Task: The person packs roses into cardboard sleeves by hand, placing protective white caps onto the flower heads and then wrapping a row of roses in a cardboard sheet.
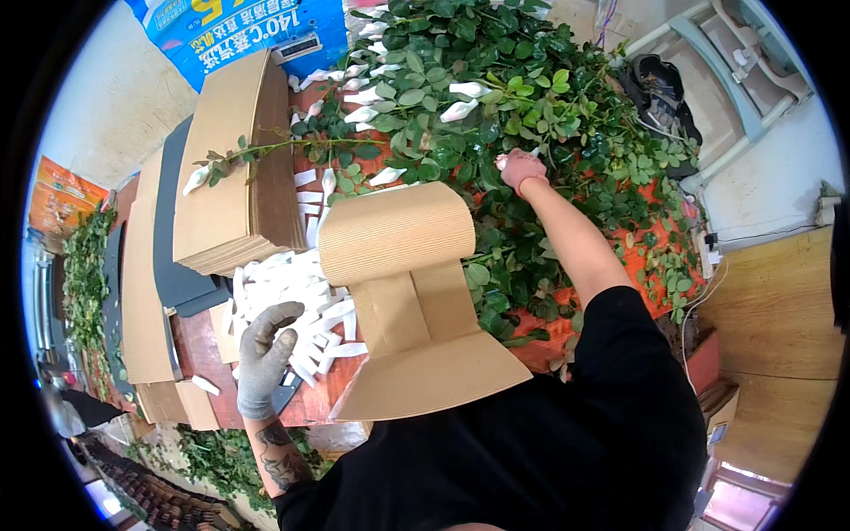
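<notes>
My left hand [265,352], in a grey work glove, hovers at the edge of a pile of white bud sleeves [292,285]. Its fingers are curled but apart from the thumb, and I see nothing between them. Further out, my right hand [521,171], in a pink glove, reaches into a heap of leafy rose stems [431,60]. What its fingers touch is hidden among the leaves. Several buds wear white sleeves, such as a sleeved rose bud [458,110] beyond that hand. Before me a bent sheet of corrugated cardboard [398,232] curls over on itself.
A tall stack of cardboard sheets [219,146] stands at left, with one sleeved rose stem [285,142] across it. Dark grey boards [174,232] lie beside it. A blue printed bag [265,33] is behind. At far right are a folding chair [717,73] and a white cable [687,318].
</notes>
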`<state>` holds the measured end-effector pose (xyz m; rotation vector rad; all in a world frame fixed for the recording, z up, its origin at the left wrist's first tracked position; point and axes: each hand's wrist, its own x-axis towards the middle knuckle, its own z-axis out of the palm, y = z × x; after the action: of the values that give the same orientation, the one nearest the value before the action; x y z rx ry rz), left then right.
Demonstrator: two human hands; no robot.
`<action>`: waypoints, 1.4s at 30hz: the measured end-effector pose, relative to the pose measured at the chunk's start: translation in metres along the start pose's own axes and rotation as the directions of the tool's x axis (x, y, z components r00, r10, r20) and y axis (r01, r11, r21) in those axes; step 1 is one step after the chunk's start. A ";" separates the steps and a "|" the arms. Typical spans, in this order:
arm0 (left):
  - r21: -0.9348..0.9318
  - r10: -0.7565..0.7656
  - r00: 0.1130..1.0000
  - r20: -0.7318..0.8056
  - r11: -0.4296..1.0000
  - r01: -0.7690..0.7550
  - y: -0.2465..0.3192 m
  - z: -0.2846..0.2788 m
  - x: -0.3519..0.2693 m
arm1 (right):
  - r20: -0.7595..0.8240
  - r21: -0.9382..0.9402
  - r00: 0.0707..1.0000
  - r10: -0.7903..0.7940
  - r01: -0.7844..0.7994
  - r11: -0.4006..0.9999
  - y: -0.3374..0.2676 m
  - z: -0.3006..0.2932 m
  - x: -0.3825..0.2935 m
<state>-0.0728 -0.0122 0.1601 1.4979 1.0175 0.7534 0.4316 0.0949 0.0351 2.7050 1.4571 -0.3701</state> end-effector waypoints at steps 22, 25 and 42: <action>-0.085 0.667 0.289 0.687 0.469 -0.879 0.202 0.194 0.046 | -0.667 0.413 0.607 -0.433 0.784 0.463 0.090 -0.181 -0.376; -0.344 0.722 0.074 0.688 0.415 -0.842 0.213 0.226 0.040 | -0.691 0.189 0.569 -0.445 0.737 0.649 0.095 -0.172 -0.390; -0.356 0.868 -0.020 0.497 0.183 -0.916 0.196 0.232 0.022 | -0.695 0.277 0.534 -0.481 0.817 0.506 0.089 -0.154 -0.394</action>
<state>0.1795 -0.0946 0.3093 2.2357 -0.7165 0.9511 0.3258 -0.2529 0.2688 2.5369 3.1106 -0.0310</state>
